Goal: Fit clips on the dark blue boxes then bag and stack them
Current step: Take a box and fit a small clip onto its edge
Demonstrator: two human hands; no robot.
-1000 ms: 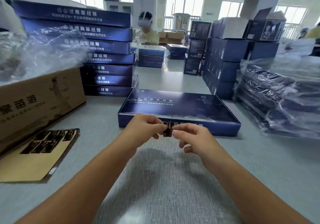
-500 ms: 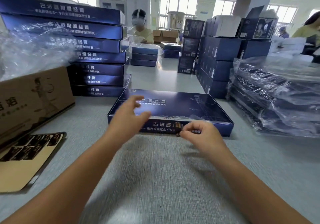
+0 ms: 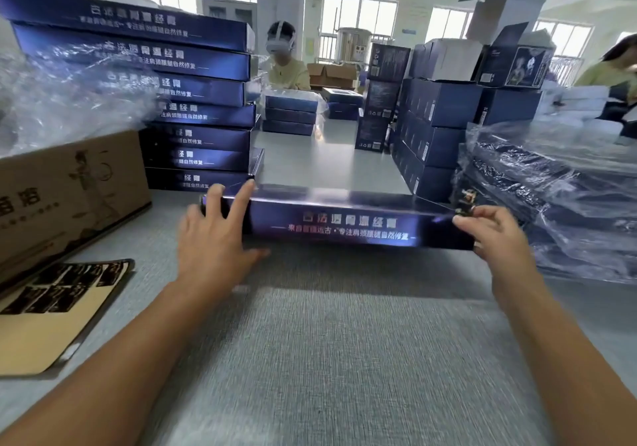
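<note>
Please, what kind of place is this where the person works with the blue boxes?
Most likely a packing workshop. A tall stack of dark blue boxes stands on the table, bagged boxes lie in clear plastic at the right, and another worker packs at the far end.

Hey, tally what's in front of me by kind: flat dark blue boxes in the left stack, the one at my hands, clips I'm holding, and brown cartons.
Flat boxes in the left stack: 7
Dark blue box on the table at the hands: 1
Clip pinched in the right hand: 1
Brown carton: 1
Total: 10
</note>
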